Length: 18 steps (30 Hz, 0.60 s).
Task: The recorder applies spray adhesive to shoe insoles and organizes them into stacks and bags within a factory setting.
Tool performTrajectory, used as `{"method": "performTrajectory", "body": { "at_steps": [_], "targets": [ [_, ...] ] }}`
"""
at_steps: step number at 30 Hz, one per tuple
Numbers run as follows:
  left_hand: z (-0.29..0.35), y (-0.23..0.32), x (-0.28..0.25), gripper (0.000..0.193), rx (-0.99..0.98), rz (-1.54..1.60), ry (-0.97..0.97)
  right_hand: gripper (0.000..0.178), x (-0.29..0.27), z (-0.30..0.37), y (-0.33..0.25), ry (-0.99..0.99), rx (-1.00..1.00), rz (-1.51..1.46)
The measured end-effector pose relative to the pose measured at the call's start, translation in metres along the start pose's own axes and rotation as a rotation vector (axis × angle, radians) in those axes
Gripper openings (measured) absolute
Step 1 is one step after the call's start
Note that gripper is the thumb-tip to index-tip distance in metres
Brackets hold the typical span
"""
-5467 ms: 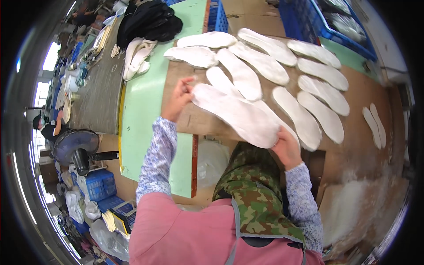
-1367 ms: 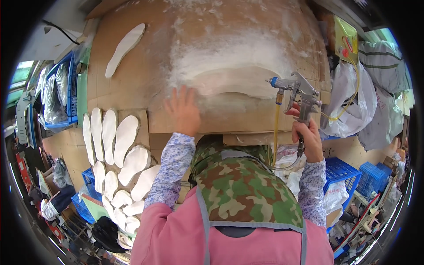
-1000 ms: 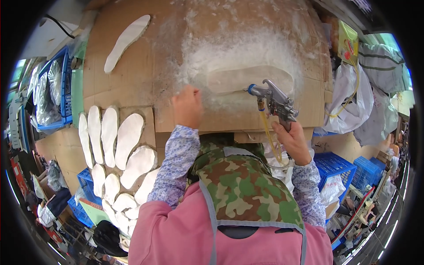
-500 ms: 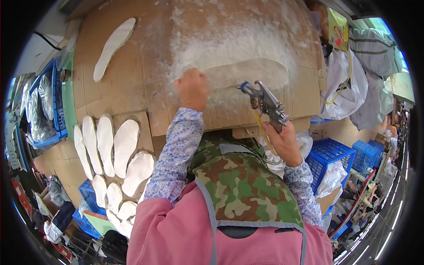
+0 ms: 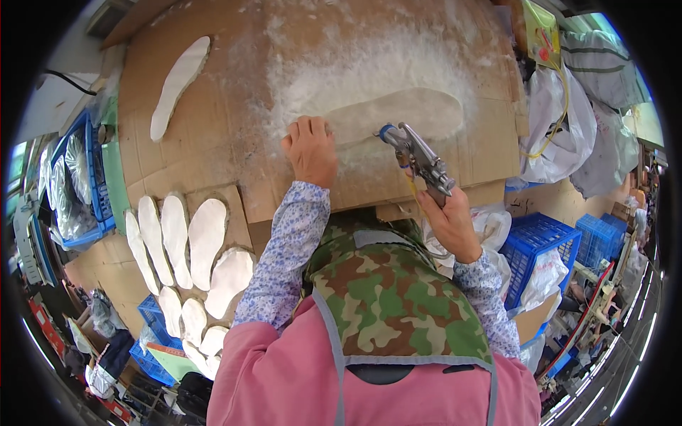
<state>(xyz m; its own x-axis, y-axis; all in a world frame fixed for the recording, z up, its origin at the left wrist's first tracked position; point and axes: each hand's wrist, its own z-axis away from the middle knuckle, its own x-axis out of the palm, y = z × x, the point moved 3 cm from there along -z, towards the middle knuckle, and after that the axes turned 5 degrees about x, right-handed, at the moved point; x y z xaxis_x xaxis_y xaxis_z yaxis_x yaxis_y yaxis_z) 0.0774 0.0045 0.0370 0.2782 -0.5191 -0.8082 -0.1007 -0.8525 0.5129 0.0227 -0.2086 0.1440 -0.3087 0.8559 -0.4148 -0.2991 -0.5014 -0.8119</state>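
My right hand (image 5: pixel 457 226) is wrapped round the handle of a metal spray gun (image 5: pixel 428 167), its blue-ringed nozzle pointing left over the near edge of a beige insole (image 5: pixel 405 112). This insole lies lengthwise on a cardboard sheet (image 5: pixel 192 153), inside a patch of white overspray. At its left end my left hand (image 5: pixel 311 150) has its fingers bent down, closed on the insole's tip; the fingertips are partly hidden. A thin yellow hose (image 5: pixel 413 188) runs down from the gun.
One white insole (image 5: pixel 179 85) lies apart at the far left. Several white insoles (image 5: pixel 207 241) are spread on cardboard at the near left. Blue crates (image 5: pixel 536 245) stand at both sides. White plastic bags (image 5: pixel 561 131) hang at the right.
The spray gun and my right hand have shifted slightly left and toward me. My left hand stays at the insole's end, its fingers now showing more clearly. The whole view has moved a little.
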Motion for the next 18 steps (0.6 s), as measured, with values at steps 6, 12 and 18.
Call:
{"method": "performTrajectory", "body": {
  "at_steps": [6, 12, 18],
  "targets": [
    [-0.006, -0.027, 0.016, 0.013, 0.057, -0.127, -0.044, 0.028, 0.003, -0.001, 0.003, -0.004, -0.031, 0.040],
    [-0.006, -0.093, -0.026, 0.016, -0.359, 0.052, 0.125, 0.034, 0.005, -0.003, 0.001, 0.002, -0.105, -0.009],
    [-0.018, -0.024, -0.041, 0.024, -0.026, 0.268, 0.144, 0.036, 0.001, -0.003, 0.001, 0.027, -0.048, 0.013]
  ]
}}
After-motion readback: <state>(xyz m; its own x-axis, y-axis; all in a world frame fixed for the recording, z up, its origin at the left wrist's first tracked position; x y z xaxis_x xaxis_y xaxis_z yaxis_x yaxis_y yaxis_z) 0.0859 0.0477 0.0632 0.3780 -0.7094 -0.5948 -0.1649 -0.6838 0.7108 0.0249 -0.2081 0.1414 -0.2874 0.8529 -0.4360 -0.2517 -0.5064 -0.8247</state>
